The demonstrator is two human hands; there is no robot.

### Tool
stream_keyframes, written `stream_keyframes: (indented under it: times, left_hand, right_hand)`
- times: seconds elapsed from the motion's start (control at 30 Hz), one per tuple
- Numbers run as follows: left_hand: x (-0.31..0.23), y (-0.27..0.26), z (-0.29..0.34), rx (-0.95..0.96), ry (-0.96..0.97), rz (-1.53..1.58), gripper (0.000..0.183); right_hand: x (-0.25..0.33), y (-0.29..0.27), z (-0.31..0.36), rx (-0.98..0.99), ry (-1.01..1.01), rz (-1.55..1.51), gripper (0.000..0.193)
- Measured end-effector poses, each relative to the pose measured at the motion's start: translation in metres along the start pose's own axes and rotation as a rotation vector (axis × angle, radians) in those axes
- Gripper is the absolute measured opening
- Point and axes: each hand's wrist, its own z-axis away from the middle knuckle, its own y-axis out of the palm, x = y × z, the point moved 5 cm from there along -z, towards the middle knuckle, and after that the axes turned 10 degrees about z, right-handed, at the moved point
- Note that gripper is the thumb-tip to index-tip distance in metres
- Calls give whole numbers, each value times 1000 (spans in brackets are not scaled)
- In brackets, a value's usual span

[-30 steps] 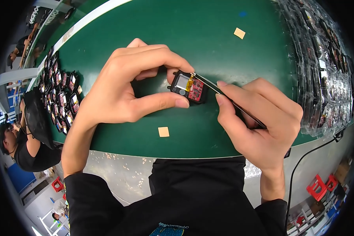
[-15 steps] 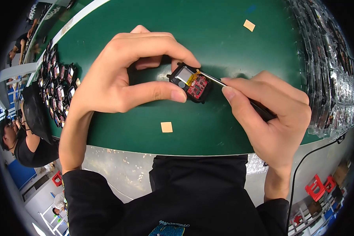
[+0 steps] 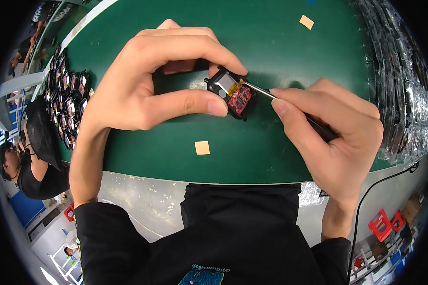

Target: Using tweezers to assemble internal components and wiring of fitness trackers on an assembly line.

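Between the thumb and fingers of my left hand [image 3: 152,78] is a small black electronic device housing [image 3: 245,115], its inside facing up. Within it are a silver battery-like block [image 3: 226,81], yellow tape [image 3: 234,89] and a red circuit board [image 3: 240,99]. My right hand [image 3: 335,137] pinches a slim tool with a bright metal shaft [image 3: 260,90] and a dark rear part; its exact kind is unclear. The tip meets the housing's upper right edge, by the yellow tape. Whether it grips anything there is too small to tell.
The green tabletop [image 3: 152,159] bears two small cream paper squares, one nearer [image 3: 202,147] and one farther [image 3: 306,22]. Many similar opened housings [image 3: 70,107] lie at the left. Stacked clear plastic trays [image 3: 399,95] line the right edge. Another person [image 3: 33,164] sits at far left.
Both hands, the housing and the tool have shifted only slightly in the picture, as has the table. The tool's tip stays at the same edge of the housing.
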Motion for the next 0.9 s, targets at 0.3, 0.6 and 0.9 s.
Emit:
stream_keyframes:
  times: [0.3, 0.6, 0.9]
  left_hand:
    - [-6, 2, -1, 14, 70, -30, 54]
    - [-6, 3, 1, 20, 63, -56, 52]
    - [-13, -1, -4, -40, 103, -81, 48]
  right_hand:
    - [2, 1, 1, -2, -8, -4, 17]
    - [2, 3, 3, -17, -61, 5, 18]
    - [2, -13, 1, -90, 13, -81, 12]
